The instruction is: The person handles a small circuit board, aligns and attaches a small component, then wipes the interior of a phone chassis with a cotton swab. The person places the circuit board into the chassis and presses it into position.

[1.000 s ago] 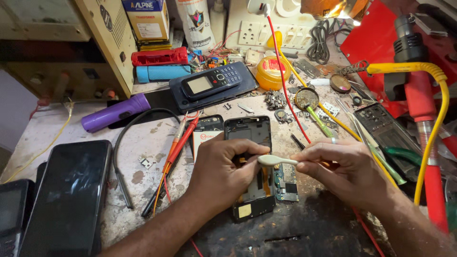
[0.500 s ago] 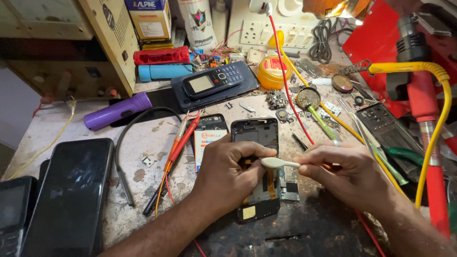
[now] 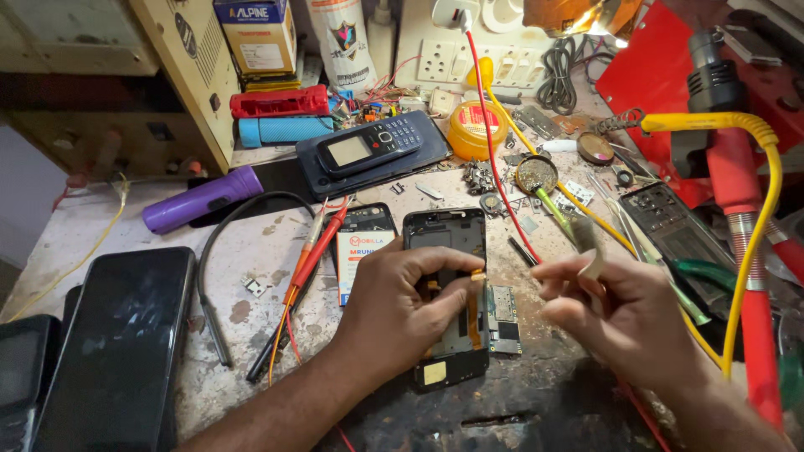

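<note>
The left hand (image 3: pixel 402 310) lay flat over the opened phone frame (image 3: pixel 448 285), fingers pressed down on its dark, hollow shell, thumb and fingertips curled at the right edge near a strip of orange-gold flex. That frame was a black rounded rectangle, gutted, with a small yellow square showing near its bottom end; it sat at the middle of the bench, just in front of the person. A small green circuit board (image 3: pixel 502 311) lay touching its right side.

The right hand (image 3: pixel 624 314) was lifted clear, well blurred, pinching a pale flat tool (image 3: pixel 586 243) between thumb and fingers; its tip pointed up and away from the frame.

The workbench (image 3: pixel 251 251) was pale, chipped and stained, turning black and scorched towards the near edge. Red probe leads (image 3: pixel 314 251) ran beside a white-and-orange battery (image 3: pixel 356 251). A glossy black smartphone (image 3: pixel 117 343) lay on the left, a purple torch (image 3: pixel 201 199) behind it, a dark keypad phone (image 3: pixel 373 144) further back, and a yellow cable (image 3: pixel 754 209) arched at right.
</note>
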